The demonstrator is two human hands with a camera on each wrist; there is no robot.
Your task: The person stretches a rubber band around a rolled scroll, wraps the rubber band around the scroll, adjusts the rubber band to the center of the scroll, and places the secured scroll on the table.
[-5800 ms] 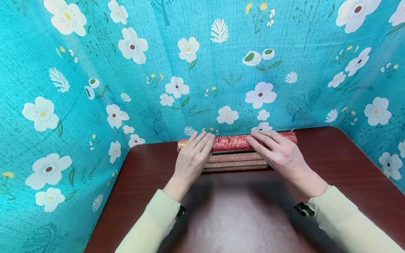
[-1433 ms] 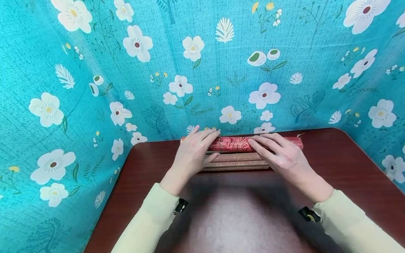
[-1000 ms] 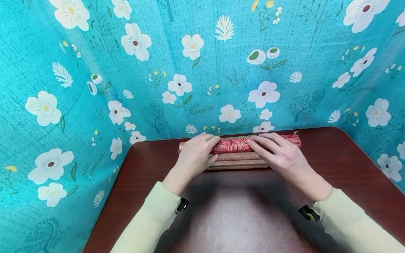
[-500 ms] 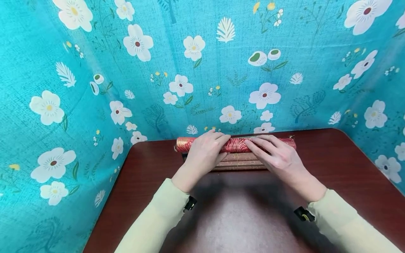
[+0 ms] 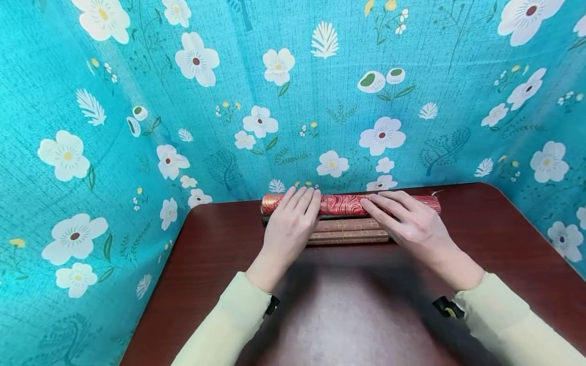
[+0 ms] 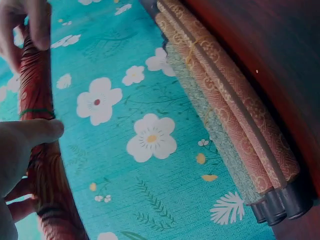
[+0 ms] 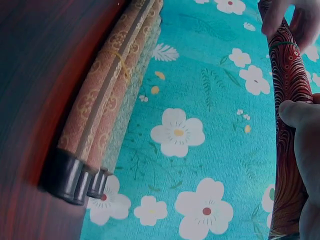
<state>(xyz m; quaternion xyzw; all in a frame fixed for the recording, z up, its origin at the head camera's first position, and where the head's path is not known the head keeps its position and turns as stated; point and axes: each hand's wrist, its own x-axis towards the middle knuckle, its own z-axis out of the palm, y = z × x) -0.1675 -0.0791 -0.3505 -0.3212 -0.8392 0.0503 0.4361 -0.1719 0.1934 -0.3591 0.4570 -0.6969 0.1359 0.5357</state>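
Both hands hold up a red swirl-patterned scroll (image 5: 344,205), rolled up and lying crosswise at the table's far side in the head view. My left hand (image 5: 292,221) grips its left part, with fingers over the top; in the left wrist view the thumb (image 6: 49,130) lies across the roll. My right hand (image 5: 414,221) grips the right part, its thumb (image 7: 295,112) pressed along the roll in the right wrist view. A thin green cord (image 7: 283,43) circles the middle. On the nearer side lie several brocade scrolls (image 5: 348,235), side by side, partly hidden by the hands.
The other scrolls, brownish-pink and greenish, have black end knobs (image 6: 282,205) and thin yellow ties (image 7: 120,62). They rest on a dark red-brown table (image 5: 220,234). Blue floral cloth (image 5: 297,101) hangs behind the table and at its sides.
My left hand shifted inward along the red scroll, then went back left with fingers straighter over it. The scroll slid slightly right in the last half second. My right hand kept its grip.
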